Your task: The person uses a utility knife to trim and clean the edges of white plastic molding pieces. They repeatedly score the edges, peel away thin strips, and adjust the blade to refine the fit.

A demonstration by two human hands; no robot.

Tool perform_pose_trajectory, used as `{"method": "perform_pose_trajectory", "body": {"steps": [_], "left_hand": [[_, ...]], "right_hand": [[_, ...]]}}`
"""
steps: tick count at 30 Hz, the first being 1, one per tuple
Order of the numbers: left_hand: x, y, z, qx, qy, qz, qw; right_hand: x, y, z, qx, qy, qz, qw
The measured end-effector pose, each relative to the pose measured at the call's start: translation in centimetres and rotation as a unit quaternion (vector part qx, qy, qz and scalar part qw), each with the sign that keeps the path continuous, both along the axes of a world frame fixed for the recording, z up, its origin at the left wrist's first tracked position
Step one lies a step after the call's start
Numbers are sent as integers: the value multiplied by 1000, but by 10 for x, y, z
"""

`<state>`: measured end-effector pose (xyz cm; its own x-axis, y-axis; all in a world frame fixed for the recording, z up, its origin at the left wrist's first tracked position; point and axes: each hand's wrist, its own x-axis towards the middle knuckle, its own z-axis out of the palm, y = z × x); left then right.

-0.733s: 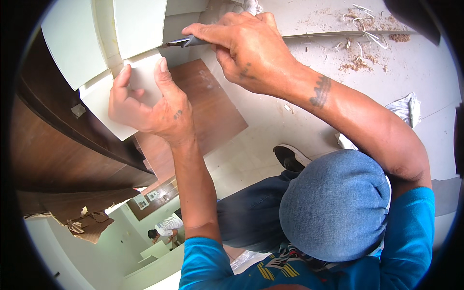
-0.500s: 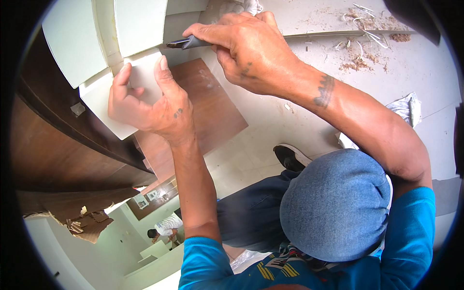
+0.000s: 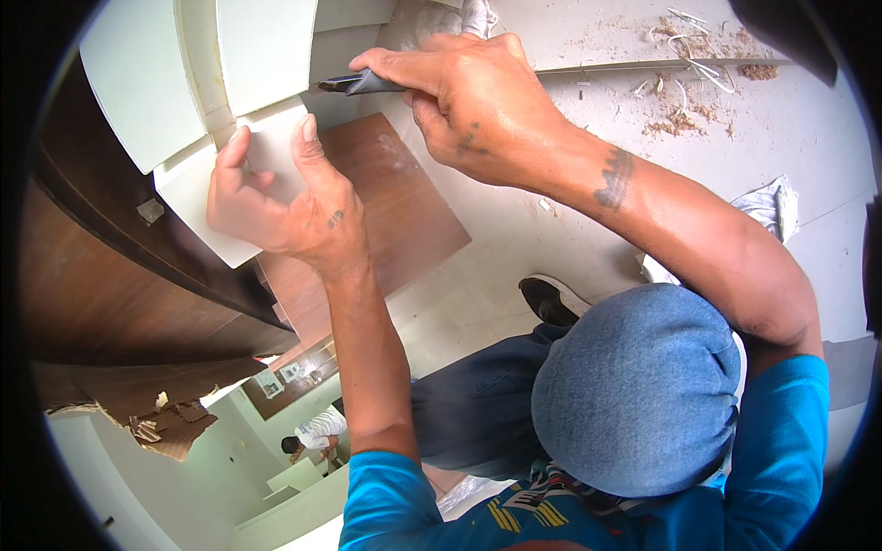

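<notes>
My right hand [image 3: 478, 106] grips a dark grey utility knife [image 3: 372, 84], its narrow metal end pointing left toward the white panels. Just below it, my left hand [image 3: 289, 202] has its fingers apart and slightly curled, thumb raised. It lies over the face of a white board [image 3: 207, 197]; whether the palm presses on it is hard to see. Above that board stand two pale panels, the left one [image 3: 138, 83] and the right one [image 3: 265, 55], with a cream strip [image 3: 200, 60] between them.
A brown wooden board [image 3: 404, 197] lies beyond my left hand. Dark wood [image 3: 119, 266] curves along the left. Sawdust [image 3: 680, 119] and white strips [image 3: 707, 73] litter the floor at far right. A crumpled cloth [image 3: 776, 207] is nearby. Another person [image 3: 317, 432] bends over at lower left.
Both hands have stayed almost in place. The view and the white panels have shifted very slightly; the knife is still in my right hand.
</notes>
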<state>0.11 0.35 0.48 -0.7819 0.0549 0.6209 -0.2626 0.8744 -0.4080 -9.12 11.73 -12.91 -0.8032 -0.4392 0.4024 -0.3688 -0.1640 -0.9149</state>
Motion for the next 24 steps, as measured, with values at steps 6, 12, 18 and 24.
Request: {"method": "perform_pose_trajectory", "body": {"steps": [6,12,18,24], "left_hand": [[-1,1,1,-15,-3,1,1000],[0,-1,-1,-7,10,0,1000],[0,-1,0,10,9,-3,1000],[-2,0,0,7,7,-8,1000]], "right_hand": [[3,-3,1,7,5,-2,1000],[6,17,5,23,25,27,999],[1,17,5,21,-21,73,997],[3,6,7,13,-28,37,999]]}}
